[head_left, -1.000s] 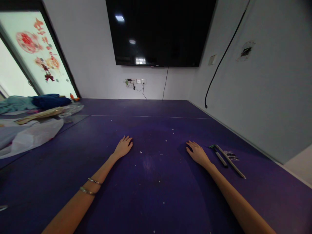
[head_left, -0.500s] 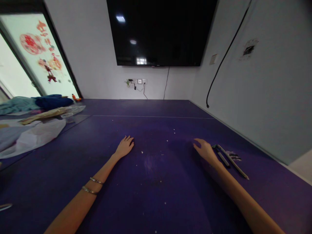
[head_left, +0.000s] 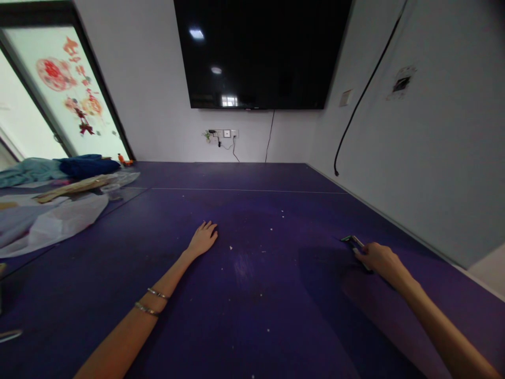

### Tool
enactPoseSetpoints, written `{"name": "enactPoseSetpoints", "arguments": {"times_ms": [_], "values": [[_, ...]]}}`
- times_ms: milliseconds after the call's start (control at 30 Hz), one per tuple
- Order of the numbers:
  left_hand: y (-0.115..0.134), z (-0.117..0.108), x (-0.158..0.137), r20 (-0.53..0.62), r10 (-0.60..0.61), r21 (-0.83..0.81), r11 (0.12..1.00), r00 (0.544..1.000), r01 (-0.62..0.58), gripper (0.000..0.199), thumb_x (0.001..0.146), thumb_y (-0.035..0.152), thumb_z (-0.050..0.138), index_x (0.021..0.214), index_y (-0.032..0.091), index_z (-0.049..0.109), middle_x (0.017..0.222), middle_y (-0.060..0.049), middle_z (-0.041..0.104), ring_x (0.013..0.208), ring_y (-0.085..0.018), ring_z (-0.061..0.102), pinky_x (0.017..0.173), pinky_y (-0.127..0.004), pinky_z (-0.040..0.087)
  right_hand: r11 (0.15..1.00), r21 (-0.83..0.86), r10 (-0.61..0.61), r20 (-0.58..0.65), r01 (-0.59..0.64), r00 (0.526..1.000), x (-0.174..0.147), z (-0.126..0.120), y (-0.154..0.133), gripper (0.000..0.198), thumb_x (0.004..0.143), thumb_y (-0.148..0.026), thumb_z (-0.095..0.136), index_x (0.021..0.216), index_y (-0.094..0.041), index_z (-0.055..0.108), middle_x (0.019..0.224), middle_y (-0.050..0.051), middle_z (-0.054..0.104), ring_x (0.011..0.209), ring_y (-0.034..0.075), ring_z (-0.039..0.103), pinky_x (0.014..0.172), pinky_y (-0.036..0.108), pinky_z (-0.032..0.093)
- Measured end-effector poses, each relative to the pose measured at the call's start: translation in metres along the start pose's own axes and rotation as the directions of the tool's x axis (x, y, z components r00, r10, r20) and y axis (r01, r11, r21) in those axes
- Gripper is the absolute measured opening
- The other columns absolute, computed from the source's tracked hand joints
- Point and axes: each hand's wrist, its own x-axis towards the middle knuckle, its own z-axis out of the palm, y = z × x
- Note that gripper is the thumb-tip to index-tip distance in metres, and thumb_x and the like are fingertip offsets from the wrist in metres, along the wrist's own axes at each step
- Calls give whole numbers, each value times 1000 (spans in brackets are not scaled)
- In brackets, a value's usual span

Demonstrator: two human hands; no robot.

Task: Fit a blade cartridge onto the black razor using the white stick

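My left hand (head_left: 203,238) lies palm down on the purple tabletop (head_left: 244,284), fingers slightly spread and holding nothing. Two bracelets (head_left: 152,302) circle that forearm. Over on the right, my right hand (head_left: 381,260) has its thumb and fingers closed around slim pen-like tools (head_left: 350,240) lying on the table. One tool is pale and long, the other dark with a greyish strip; a green bit shows at their far end. My fingers cover much of both, so exactly which one is pinched is hard to make out.
Clear plastic bags (head_left: 67,221) and blue cloth (head_left: 89,166) lie at the left. White specks dot the tabletop. A black cable (head_left: 361,100) hangs down the right wall, and a large television (head_left: 260,52) is mounted ahead above sockets (head_left: 226,133).
My right hand has moved right, from beside the slim tools onto them, and its fingers have closed there. The left hand has stayed where it was.
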Motion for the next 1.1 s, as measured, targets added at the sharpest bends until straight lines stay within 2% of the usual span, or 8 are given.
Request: {"name": "enactPoseSetpoints", "arguments": {"times_ms": [233, 433, 533, 633, 700, 800, 933, 1100], "values": [[3, -3, -1, -8, -11, -68, 998, 1000, 11, 46, 87, 32, 35, 124, 9, 51, 134, -16, 46, 130, -27, 33, 106, -45, 26, 1000, 14, 1, 43, -1, 999, -3, 8, 7, 19, 71, -28, 55, 67, -15, 68, 64, 10, 64, 61, 22, 63, 51, 26, 37], [20, -18, 4, -65, -36, -138, 990, 997, 26, 34, 81, 23, 44, 108, 9, 61, 121, -16, 58, 120, -26, 47, 105, -43, 28, 998, 56, 10, 51, -13, 999, -9, -7, -18, 22, 72, -29, 52, 66, -17, 69, 63, 10, 66, 61, 22, 63, 51, 25, 35], [53, -29, 9, -91, -3, -208, 978, 996, -16, 28, 80, 20, 47, 99, 12, 65, 116, -12, 62, 115, -24, 51, 103, -38, 32, 996, 73, -52, 6, 51, 999, -15, -17, -50, 24, 72, -28, 51, 63, -16, 69, 61, 9, 66, 64, 22, 64, 50, 25, 34], [102, -37, 12, -66, 114, -321, 938, 991, -129, 23, 81, 24, 47, 92, 19, 67, 100, -4, 69, 96, -15, 61, 90, -26, 43, 980, 140, -135, -61, 142, 989, -25, -25, -95, 24, 74, -29, 51, 70, -17, 71, 65, 9, 68, 67, 21, 65, 51, 24, 33], [137, -41, 12, -22, 196, -563, 808, 980, -175, 23, 82, 26, 48, 87, 16, 68, 91, -5, 70, 85, -15, 63, 82, -27, 46, 960, 174, -205, -108, 221, 973, -36, -29, -127, 23, 75, -29, 51, 71, -17, 71, 68, 8, 69, 68, 20, 64, 52, 23, 33], [182, -42, 10, 117, 206, -780, 624, 971, -39, 30, 83, 36, 48, 81, 13, 67, 80, -8, 69, 73, -16, 64, 64, -26, 49, 919, 165, -333, -158, 357, 930, -55, -34, -167, 22, 77, -26, 50, 70, -18, 69, 70, 7, 68, 65, 18, 63, 53, 23, 33], [214, -40, 10, 310, 157, -882, 417, 938, 222, 38, 82, 45, 48, 75, 11, 62, 68, -6, 65, 54, -12, 59, 46, -21, 46, 891, 118, -412, -201, 439, 889, -78, -38, -197, 24, 82, -24, 46, 73, -17, 67, 76, 8, 66, 66, 16, 61, 56, 23, 35], [222, -39, 14, 415, 93, -848, 400, 905, 348, 33, 84, 39, 47, 64, 13, 54, 53, 0, 56, 40, -9, 51, 37, -19, 40, 886, 102, -437, -140, 452, 889, -93, -40, -209, 24, 86, -27, 45, 85, -15, 67, 84, 9, 64, 72, 16, 61, 62, 23, 39]]}}
